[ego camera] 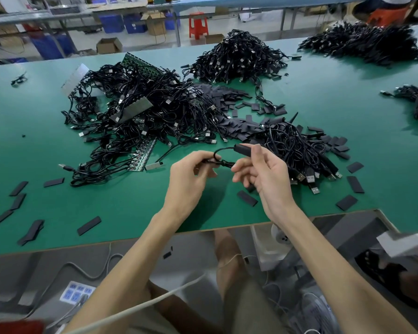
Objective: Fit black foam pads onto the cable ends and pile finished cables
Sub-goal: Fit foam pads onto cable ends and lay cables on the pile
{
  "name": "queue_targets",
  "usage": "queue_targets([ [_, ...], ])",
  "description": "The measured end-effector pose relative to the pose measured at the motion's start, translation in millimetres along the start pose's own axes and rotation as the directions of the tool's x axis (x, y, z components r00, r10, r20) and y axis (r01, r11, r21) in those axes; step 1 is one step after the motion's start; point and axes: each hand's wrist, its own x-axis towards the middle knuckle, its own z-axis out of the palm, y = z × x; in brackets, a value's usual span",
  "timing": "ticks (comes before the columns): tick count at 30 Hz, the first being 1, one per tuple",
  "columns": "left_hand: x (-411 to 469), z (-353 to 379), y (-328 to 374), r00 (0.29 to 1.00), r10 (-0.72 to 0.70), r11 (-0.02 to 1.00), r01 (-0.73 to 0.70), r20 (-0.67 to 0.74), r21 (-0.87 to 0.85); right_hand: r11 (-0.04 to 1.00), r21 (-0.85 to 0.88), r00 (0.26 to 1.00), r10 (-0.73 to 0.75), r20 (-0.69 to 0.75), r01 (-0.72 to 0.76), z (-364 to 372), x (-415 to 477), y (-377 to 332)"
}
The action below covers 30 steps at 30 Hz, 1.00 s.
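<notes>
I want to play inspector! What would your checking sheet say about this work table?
Surface: green matte worktable with a wooden edge.
Job's things: flat black rectangular foam pads lie scattered loose; one thin black cable is in hand, its end inside a black foam sleeve.
Clutter: green circuit board strips poke out from under the tangle.
Grips: left hand and right hand both pinch the thin black cable.
Cables: tangled black cable heaps, with silver plugs showing.
Surroundings: red plastic stool, blue plastic crates, brown cardboard boxes.
</notes>
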Motion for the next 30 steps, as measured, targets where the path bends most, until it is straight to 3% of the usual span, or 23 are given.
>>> queue_targets([
  [3,19.1,-2.0,8.9,0.984,-0.179,0.965,0.171,-0.022,-0.199,0.999,-0.032,1.000,0.010,-0.006,-0.010,-0.3,0.4,0.3],
  [7,45.2,-1.9,25.4,0.951,-0.293,0.887,0.307,0.094,-0.345,0.998,-0.065,0.999,0.005,-0.050,-0.008,-3.1,2.6,2.8],
  [11,70.5,10.2,48.1,0.930,-0.304,0.855,0.362,0.205,-0.371,0.997,-0.067,0.995,0.038,-0.087,-0.044,-1.9,4.3,6.9],
  [16,95.9,42.0,73.0,0.871,-0.331,0.853,0.440,0.362,-0.279,0.963,-0.258,0.996,0.091,0.026,-0.081,-0.7,4.7,11.9],
  [22,93.9,79.9,74.3,0.750,-0.389,0.759,0.590,0.535,-0.275,0.937,-0.342,0.991,0.105,0.088,-0.069,0.6,4.4,15.0],
  [26,87.6,77.3,61.9,0.781,-0.346,0.793,0.540,0.520,-0.282,0.917,-0.392,0.986,0.128,0.106,-0.077,-0.5,4.3,17.1],
  [30,81.3,57.9,46.1,0.906,-0.279,0.934,0.333,0.319,-0.129,0.920,-0.386,0.988,0.114,0.104,-0.066,-3.5,4.5,18.7],
])
